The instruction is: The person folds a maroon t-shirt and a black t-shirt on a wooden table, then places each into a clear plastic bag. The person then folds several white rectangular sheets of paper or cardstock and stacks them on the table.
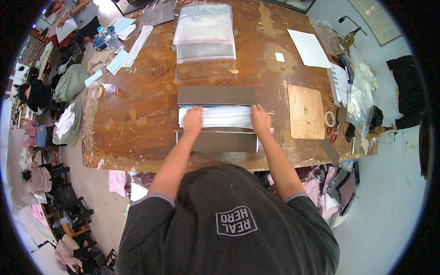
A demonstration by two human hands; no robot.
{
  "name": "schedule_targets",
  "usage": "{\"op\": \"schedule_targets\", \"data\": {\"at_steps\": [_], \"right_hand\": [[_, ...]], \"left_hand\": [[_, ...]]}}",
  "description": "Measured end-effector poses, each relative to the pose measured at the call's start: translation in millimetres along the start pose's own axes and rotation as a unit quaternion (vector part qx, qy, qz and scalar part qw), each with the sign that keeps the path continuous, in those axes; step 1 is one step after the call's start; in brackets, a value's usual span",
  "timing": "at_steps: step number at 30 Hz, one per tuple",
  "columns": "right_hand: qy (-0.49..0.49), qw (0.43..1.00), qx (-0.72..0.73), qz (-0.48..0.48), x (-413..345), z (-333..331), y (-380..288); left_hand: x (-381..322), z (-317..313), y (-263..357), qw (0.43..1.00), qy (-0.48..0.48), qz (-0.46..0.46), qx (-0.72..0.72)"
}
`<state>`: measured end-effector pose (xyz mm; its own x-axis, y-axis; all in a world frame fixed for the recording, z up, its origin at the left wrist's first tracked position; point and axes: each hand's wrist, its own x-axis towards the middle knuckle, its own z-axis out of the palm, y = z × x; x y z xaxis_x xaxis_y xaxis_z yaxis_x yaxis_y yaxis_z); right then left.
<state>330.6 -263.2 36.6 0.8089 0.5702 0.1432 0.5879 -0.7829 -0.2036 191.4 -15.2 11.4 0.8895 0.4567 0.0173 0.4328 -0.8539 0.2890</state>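
Observation:
A stack of folded white sheets, perhaps paper or thin fabric, point(227, 117) lies across the wooden table point(151, 99) in front of me. My left hand point(193, 119) grips its left end, fingers curled over the far edge. At the right end my right hand point(261, 118) holds it in the same way. A dark brown flat board or box part point(216, 95) lies just beyond the stack, and a similar brown piece with white edges point(223, 141) lies on the near side, between my forearms. A bluish strip shows along the stack's far edge.
Clear plastic bags point(206, 34) are piled beyond the brown piece. On the right are a wooden board point(306, 111), a tape roll point(329, 119), red-handled scissors point(332, 133) and a white sheet point(308, 48). A water bottle point(110, 39) and small glue bottle point(110, 88) stand left. Another person point(80, 15) is at far left.

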Motion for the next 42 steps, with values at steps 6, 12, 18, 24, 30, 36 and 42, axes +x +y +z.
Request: {"op": "schedule_targets", "data": {"at_steps": [6, 12, 18, 24, 30, 36, 42], "right_hand": [[-0.031, 0.999, 0.005, -0.007, -13, 9, 8], [-0.053, 0.999, 0.011, 0.009, -13, 13, 1], [-0.003, 0.982, 0.088, 0.170, -10, -2, 4], [0.199, 0.966, 0.166, -0.008, -7, -28, 32], [0.036, 0.873, 0.464, 0.148, -56, -61, 36], [-0.176, 0.846, 0.453, 0.218, -109, -40, 31], [-0.135, 0.867, 0.401, 0.262, -121, -7, 27]], "left_hand": [[-14, -63, -62, 0.993, 0.115, -0.001, -0.041], [-2, -56, -26, 0.826, 0.165, -0.106, -0.528], [-2, -2, -26, 0.728, 0.020, -0.291, -0.621], [-6, -26, -26, 0.828, 0.016, -0.199, -0.525], [-45, -106, -65, 0.899, 0.033, 0.010, -0.436], [-114, -87, -108, 0.913, -0.108, -0.093, -0.381], [-124, -58, -92, 0.953, -0.065, -0.122, -0.270]]}}
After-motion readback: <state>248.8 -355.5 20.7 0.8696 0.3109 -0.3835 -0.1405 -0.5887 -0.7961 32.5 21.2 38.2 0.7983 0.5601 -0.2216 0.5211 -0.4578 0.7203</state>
